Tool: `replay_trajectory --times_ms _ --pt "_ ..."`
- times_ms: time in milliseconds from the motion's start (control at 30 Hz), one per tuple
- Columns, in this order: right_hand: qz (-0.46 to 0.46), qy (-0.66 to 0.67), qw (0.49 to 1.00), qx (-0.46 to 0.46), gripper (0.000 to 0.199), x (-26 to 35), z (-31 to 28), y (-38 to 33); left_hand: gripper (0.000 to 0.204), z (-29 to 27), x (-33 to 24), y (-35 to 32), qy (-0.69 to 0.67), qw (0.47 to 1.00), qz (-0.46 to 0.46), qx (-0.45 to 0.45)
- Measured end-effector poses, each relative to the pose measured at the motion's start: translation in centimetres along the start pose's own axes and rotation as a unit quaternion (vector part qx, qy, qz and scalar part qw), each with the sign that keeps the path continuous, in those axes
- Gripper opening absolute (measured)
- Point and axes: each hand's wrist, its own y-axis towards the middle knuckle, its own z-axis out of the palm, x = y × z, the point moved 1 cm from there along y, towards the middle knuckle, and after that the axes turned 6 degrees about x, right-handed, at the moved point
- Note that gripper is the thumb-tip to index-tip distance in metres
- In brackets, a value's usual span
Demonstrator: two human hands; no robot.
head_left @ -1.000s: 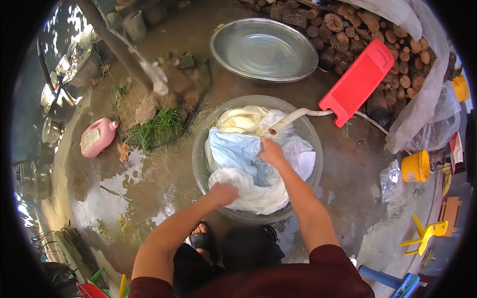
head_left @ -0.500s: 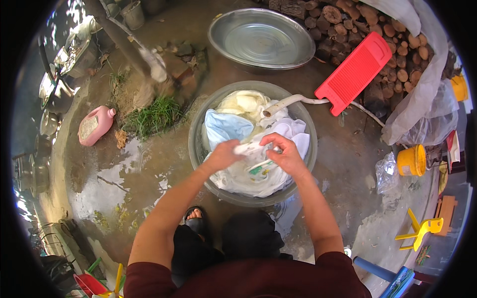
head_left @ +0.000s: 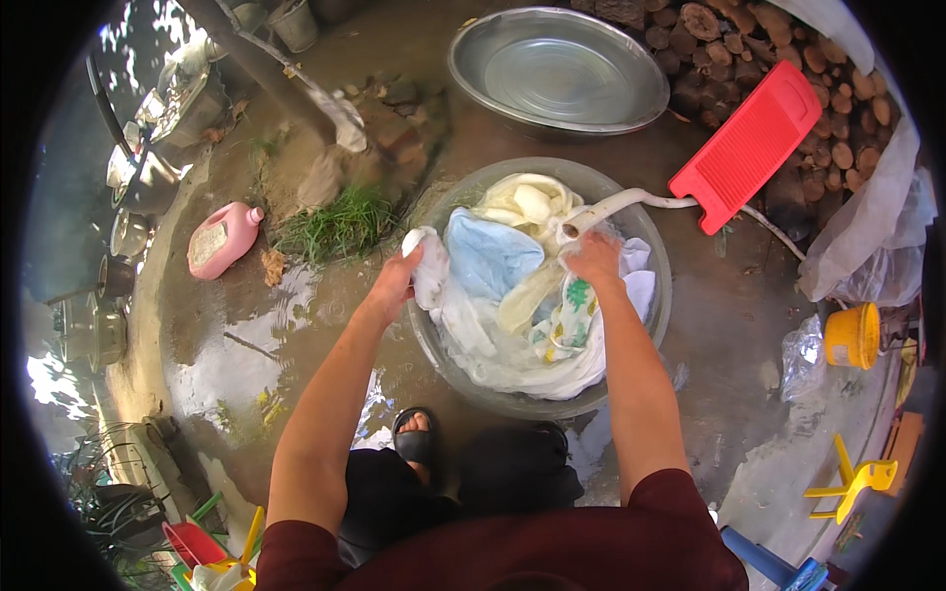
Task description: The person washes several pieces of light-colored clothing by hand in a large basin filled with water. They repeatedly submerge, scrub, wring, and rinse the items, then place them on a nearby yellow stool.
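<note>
A grey round basin (head_left: pixel 662 295) full of wet laundry stands in front of me. My left hand (head_left: pixel 396 280) is closed on a bunched white cloth (head_left: pixel 430 271) at the basin's left rim; the cloth trails back into the laundry. Inside the basin, my right hand (head_left: pixel 594 258) reaches down just below the open end of a pale hose (head_left: pixel 631 200). Its fingertips are hidden. Beside it lies a white cloth with green and yellow print (head_left: pixel 574 320). A light blue cloth (head_left: pixel 490 254) and a cream cloth (head_left: pixel 522 200) lie between my hands and farther back.
A wide metal basin (head_left: pixel 658 103) stands behind the grey one. A red washboard (head_left: pixel 751 148) leans near stacked logs (head_left: pixel 838 128) at the right. A pink jug (head_left: pixel 225 241) and a grass tuft (head_left: pixel 345 225) are at the left. The ground (head_left: pixel 325 305) is wet.
My hands have moved apart from the basin's middle. The left one has drawn white cloth to the left rim; the right one has gone farther back, below the hose end. More printed cloth shows.
</note>
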Motion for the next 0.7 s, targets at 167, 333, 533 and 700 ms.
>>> replay_trajectory --times_ms 167,333,533,700 --pt "-0.107 0.270 0.933 0.214 0.035 4.8 -2.0 -3.1 0.046 3.9 -3.4 -2.4 -0.070 0.989 0.028 0.124" --pt "0.011 0.559 0.819 0.128 0.020 -0.1 -5.5 -7.9 0.040 0.1 0.6 1.6 0.332 0.939 0.077 -0.048" --pt "0.031 0.434 0.896 0.092 0.024 -5.4 -15.1 -11.9 0.048 7.0 -6.3 -3.7 0.012 0.988 0.092 0.125" --pt "0.011 0.470 0.875 0.121 0.023 -4.4 -20.1 -12.5 0.063 10.4 -4.9 -5.1 0.685 0.728 0.024 0.014"
